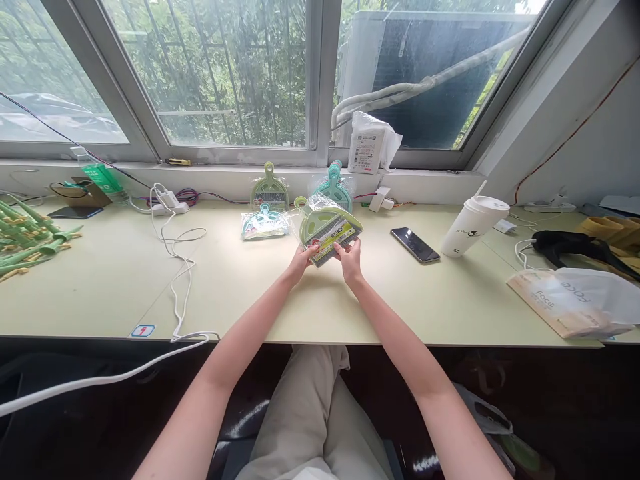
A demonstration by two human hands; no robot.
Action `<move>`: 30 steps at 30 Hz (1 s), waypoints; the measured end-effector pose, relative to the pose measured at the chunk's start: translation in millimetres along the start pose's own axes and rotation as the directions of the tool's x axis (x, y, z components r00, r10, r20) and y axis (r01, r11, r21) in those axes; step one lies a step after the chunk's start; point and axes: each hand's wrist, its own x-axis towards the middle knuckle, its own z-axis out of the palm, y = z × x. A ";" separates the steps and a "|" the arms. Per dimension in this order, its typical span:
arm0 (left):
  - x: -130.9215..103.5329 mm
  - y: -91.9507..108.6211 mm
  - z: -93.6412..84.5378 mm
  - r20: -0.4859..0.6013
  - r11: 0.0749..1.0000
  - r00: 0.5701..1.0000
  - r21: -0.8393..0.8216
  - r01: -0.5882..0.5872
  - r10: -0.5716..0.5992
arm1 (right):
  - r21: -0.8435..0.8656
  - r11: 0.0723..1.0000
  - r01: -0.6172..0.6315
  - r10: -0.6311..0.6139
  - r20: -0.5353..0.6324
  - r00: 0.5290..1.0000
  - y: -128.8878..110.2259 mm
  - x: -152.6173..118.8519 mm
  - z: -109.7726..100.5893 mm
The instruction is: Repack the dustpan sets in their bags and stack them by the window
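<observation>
A green dustpan-and-brush set in clear wrap (pixel 327 230) is held tilted above the table, its handle toward the upper left. My left hand (pixel 301 261) grips its lower left edge. On the lower right edge, my right hand (pixel 350 259) is closed with the thumb in front. Behind it a wrapped teal set (pixel 333 187) leans upright at the windowsill, and a wrapped green set (pixel 269 190) leans to its left. A smaller wrapped blue set (pixel 265 223) lies on the table, left of the held one.
On the table (pixel 295 313), a phone (pixel 415 245), a white cup with straw (pixel 473 227) and a tissue pack (pixel 560 303) are at right. White cables (pixel 183 267), a green-labelled bottle (pixel 103 177) and green stalks (pixel 30 237) are at left.
</observation>
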 end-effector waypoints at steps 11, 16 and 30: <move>-5.7 12.5 5.9 0.215 0.996 0.977 -0.083 0.026 -0.007 | 0.103 0.995 0.003 -0.004 0.009 1.000 -10.5 8.3 -7.4; -7.3 16.5 4.8 0.067 0.995 0.997 -0.099 -0.019 0.026 | 0.093 0.993 -0.066 0.058 0.090 0.994 -7.9 8.1 -6.0; 6.3 6.6 -9.1 -0.128 0.995 0.989 -0.068 0.067 -0.075 | -0.337 0.938 -0.081 0.134 0.137 0.982 -7.3 22.1 -20.1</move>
